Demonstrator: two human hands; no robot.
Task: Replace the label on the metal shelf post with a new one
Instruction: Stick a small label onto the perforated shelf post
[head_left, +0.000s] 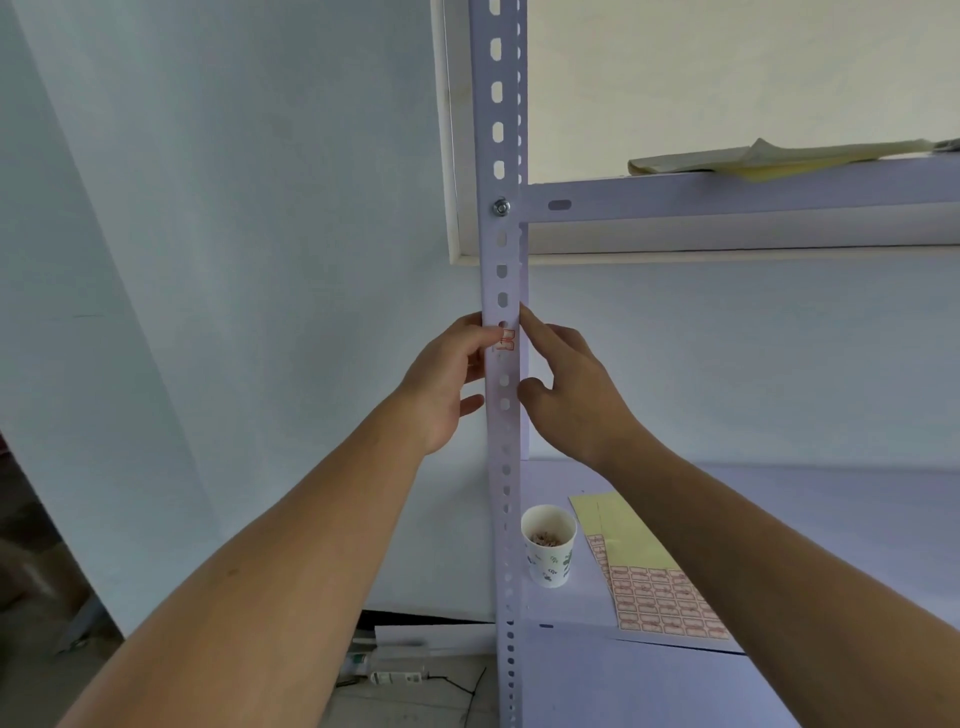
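between the fingertips of two bare hands, a small white label (506, 340) with red printed outlines sits on the front face of a pale lilac metal shelf post (501, 260), an upright strip punched with a column of rounded holes. the left hand (447, 379) has its fingers bent, tips on the post face at the label's left edge; whether they pinch the label cannot be told from where i stand. its thumb hangs free below. the right hand (566, 384) lays a straight index finger along the post's right edge beside the label, thumb touching that edge lower down. above the fingers sits a shiny round bolt (501, 207). below the right hand stand a patterned paper cup (549, 545) and a yellow-backed label sheet (660, 597) of red-bordered stickers.
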